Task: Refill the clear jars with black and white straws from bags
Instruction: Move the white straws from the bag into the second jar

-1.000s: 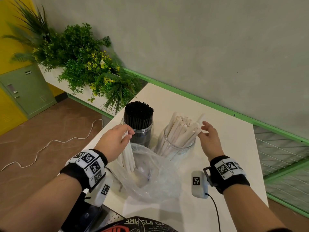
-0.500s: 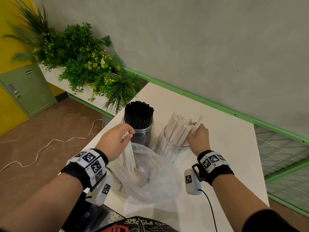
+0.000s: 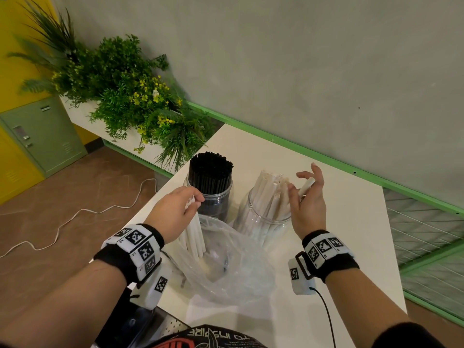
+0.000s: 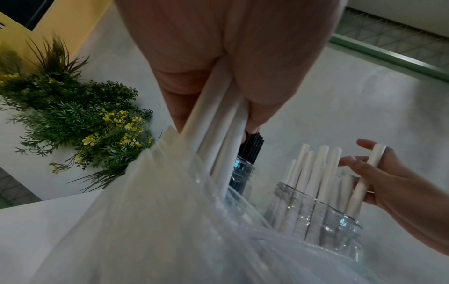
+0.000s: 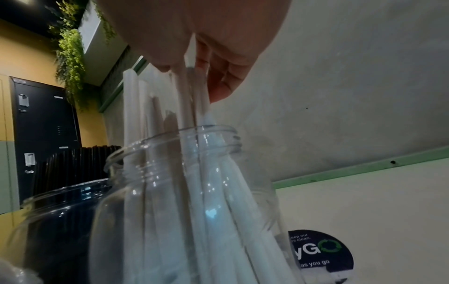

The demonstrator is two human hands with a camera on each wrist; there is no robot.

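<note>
Two clear jars stand on the white table. The left jar is packed with black straws. The right jar holds white straws leaning left. My left hand grips a bundle of white straws that stands in a clear plastic bag in front of the jars. My right hand is at the right jar's rim, fingers spread, pinching one white straw whose lower end is inside the jar.
A planter of green plants with yellow flowers borders the table's far left corner. A grey wall with a green ledge runs behind. A white cable lies on the brown floor at left. A round sticker is on the table.
My right hand has shifted from over the white-straw jar to its right rim, and its fingers have spread. The left hand and its bundle have stayed put.
</note>
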